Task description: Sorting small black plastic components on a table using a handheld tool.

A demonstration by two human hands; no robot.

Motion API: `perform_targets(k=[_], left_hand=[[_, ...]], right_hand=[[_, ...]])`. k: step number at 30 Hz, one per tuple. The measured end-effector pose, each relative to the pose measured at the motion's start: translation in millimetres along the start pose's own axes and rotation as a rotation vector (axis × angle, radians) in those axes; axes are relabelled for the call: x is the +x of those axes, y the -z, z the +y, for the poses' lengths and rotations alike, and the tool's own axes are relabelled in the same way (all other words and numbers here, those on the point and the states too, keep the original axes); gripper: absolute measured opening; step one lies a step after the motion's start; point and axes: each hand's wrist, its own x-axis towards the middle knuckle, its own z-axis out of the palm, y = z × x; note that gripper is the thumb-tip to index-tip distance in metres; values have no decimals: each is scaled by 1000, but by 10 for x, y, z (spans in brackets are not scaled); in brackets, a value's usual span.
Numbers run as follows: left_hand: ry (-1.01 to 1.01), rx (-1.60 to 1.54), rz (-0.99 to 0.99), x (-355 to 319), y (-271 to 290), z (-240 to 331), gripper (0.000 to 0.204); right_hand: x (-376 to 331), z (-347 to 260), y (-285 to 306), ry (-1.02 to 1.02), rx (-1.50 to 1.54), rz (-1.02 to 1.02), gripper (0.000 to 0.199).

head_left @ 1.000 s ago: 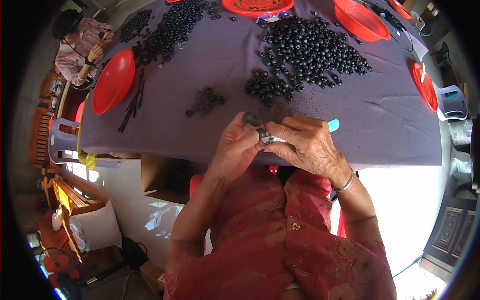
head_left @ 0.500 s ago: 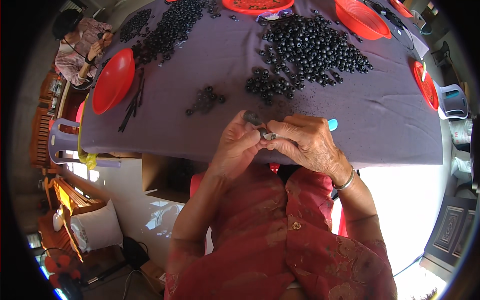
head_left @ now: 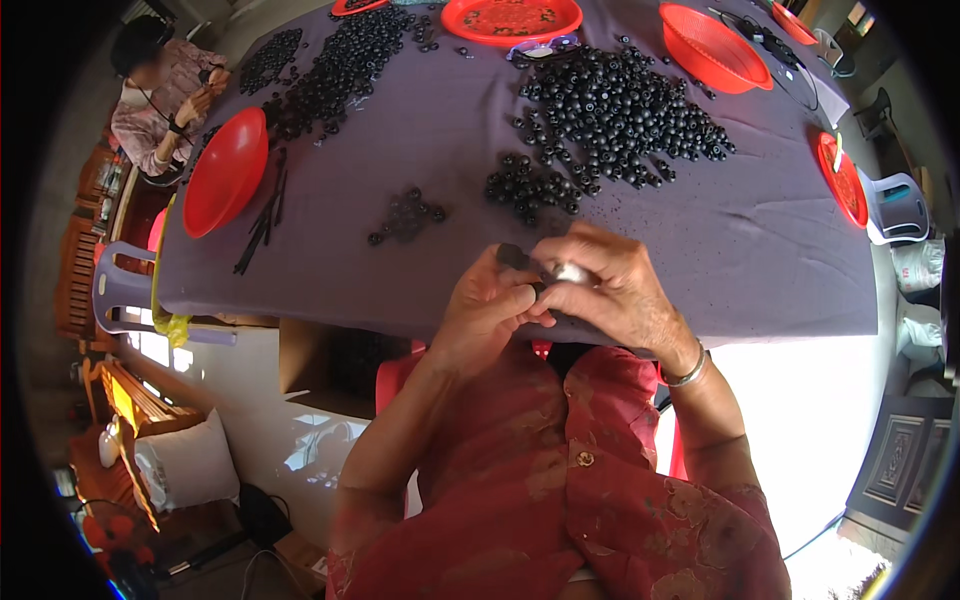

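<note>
My two hands meet above the near edge of the table. My left hand (head_left: pixel 480 312) pinches a small round black piece (head_left: pixel 539 288) between thumb and fingers, and a dark cover (head_left: pixel 513 257) sits on one of its fingertips. Closed fingers of my right hand (head_left: pixel 618 292) grip a small metal-bladed tool (head_left: pixel 572 272), its shiny part blurred by motion, right beside the black piece. A bracelet (head_left: pixel 690 368) circles my right wrist. Beyond my hands lies a small cluster of round black pieces (head_left: pixel 530 188), next to a large heap (head_left: pixel 625 115) of the same, many showing a hole.
Dark cloth covers the table (head_left: pixel 330 270). A red bowl (head_left: pixel 225 172), dark sticks (head_left: pixel 262 225) and a few black pieces (head_left: pixel 408 215) lie left. Farther off are a red tray (head_left: pixel 510 20), a red basket (head_left: pixel 712 50) and another heap (head_left: pixel 335 70). A person (head_left: pixel 165 95) sits at the far left.
My right hand has turned and the metal tool now glints in a blur. The light blue end seen beyond that hand is hidden now. The whole view has shifted slightly.
</note>
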Motion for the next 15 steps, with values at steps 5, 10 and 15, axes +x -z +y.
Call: perform_targets(k=[5,10,15], left_hand=[[53,16,-57,31,55,19,27],[126,-125,-129,48,100,-58,29],[69,275,156,42,35,117,20]], right_hand=[[-34,0,-189,18,149,-8,13],[-37,-4,-182,-121,231,26,8],[-13,93,-48,-130,-252,173,19]])
